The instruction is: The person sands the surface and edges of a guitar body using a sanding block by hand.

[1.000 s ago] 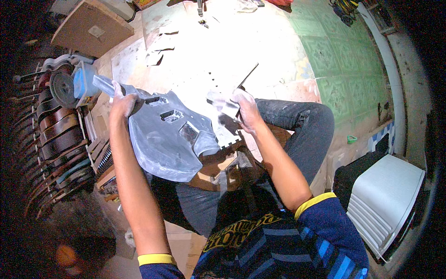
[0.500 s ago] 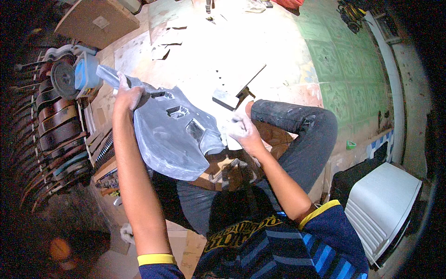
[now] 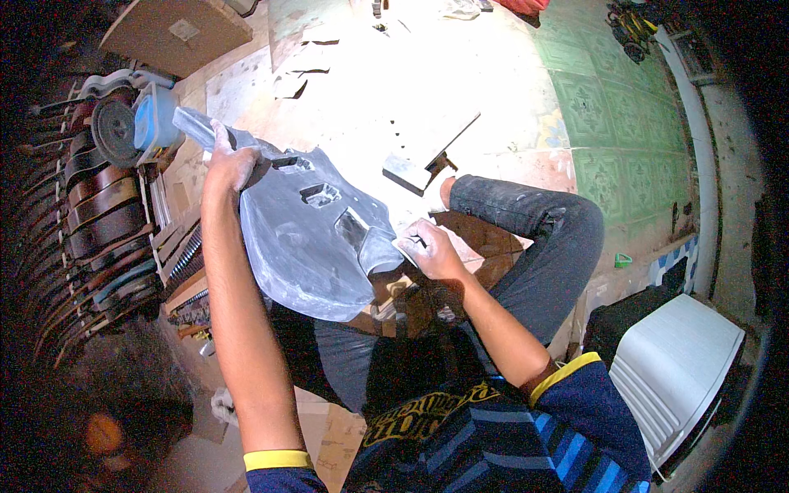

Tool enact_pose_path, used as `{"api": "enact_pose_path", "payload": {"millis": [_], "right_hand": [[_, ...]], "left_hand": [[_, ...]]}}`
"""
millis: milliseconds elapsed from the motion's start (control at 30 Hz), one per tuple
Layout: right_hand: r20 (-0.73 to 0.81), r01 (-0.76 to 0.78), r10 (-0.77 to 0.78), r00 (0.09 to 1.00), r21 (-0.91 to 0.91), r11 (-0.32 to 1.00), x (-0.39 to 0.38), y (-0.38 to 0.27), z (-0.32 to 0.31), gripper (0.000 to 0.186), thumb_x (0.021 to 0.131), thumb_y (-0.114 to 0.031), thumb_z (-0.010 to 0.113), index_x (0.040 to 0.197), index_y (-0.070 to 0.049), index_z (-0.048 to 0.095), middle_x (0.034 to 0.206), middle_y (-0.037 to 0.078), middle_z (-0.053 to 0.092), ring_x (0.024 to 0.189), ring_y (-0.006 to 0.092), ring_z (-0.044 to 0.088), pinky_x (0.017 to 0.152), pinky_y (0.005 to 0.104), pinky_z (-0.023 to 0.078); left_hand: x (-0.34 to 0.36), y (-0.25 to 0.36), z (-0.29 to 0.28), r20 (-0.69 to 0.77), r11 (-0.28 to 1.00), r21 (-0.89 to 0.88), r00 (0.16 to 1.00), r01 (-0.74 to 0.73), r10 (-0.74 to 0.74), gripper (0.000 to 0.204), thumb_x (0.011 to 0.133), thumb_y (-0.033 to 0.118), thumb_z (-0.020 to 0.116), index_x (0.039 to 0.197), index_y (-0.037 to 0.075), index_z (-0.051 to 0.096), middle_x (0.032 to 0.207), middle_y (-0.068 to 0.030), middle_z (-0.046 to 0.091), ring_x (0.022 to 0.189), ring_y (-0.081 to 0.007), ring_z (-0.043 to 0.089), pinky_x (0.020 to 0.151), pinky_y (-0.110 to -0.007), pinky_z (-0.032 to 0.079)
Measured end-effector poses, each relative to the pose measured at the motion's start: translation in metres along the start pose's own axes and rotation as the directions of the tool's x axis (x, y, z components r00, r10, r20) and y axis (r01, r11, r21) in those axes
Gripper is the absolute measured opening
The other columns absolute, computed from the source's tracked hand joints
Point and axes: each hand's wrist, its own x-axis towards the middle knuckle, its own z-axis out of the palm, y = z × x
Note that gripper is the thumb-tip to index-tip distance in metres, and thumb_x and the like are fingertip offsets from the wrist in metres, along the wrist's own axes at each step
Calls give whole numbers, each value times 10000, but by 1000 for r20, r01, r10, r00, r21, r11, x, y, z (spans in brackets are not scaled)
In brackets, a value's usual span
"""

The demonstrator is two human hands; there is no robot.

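Note:
A grey, primer-coated guitar body (image 3: 300, 238) with cut-out cavities lies tilted across my lap. My left hand (image 3: 230, 160) grips it at its upper horn, near the neck end. My right hand (image 3: 431, 251) presses a small folded piece of sandpaper (image 3: 408, 243) against the body's lower right edge, fingers closed on it. Both hands are dusted with pale powder. My knee in dark jeans (image 3: 534, 222) rises behind the right hand.
An angle grinder (image 3: 127, 127) with a blue guard sits at the left beside a row of dark guitar bodies (image 3: 90, 222). A flat grey block (image 3: 427, 152) rests on the dusty floor ahead. A white ribbed box (image 3: 682, 370) stands at the right; green patterned tiles (image 3: 600, 107) beyond.
The guitar body has shifted and turned slightly toward my right. My right hand moved from its upper middle down to the lower right edge. The left hand keeps its grip.

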Motion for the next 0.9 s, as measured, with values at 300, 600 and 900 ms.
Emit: {"api": "enact_pose_path", "payload": {"millis": [300,600,900], "right_hand": [[-174,10,17,985,150,989,4,8,26,192,781,-70,791,861,-2,629,853,110,619,794,230,611,741,318,477],[-175,137,-136,975,-8,991,12,9,23,178,756,-47,789,848,-8,641,852,109,594,802,252,605,731,335,486],[-193,115,-103,976,53,992,10,11,23,160,752,-84,788,839,-24,667,849,105,608,792,246,614,719,333,494]], "left_hand": [[2,-8,5,-26,1000,26,1000,5,-4,1115,687,160,695,1549,-29,13,1480,-377,330,1391,-396,369,1153,-319,283],[3,-3,8,-87,994,105,996,13,-4,1118,679,163,707,1562,7,39,1463,-376,351,1386,-419,356,1161,-354,275],[10,-15,4,-110,985,172,994,8,12,1078,701,184,678,1565,22,53,1448,-369,385,1354,-395,428,1135,-349,327]]}}
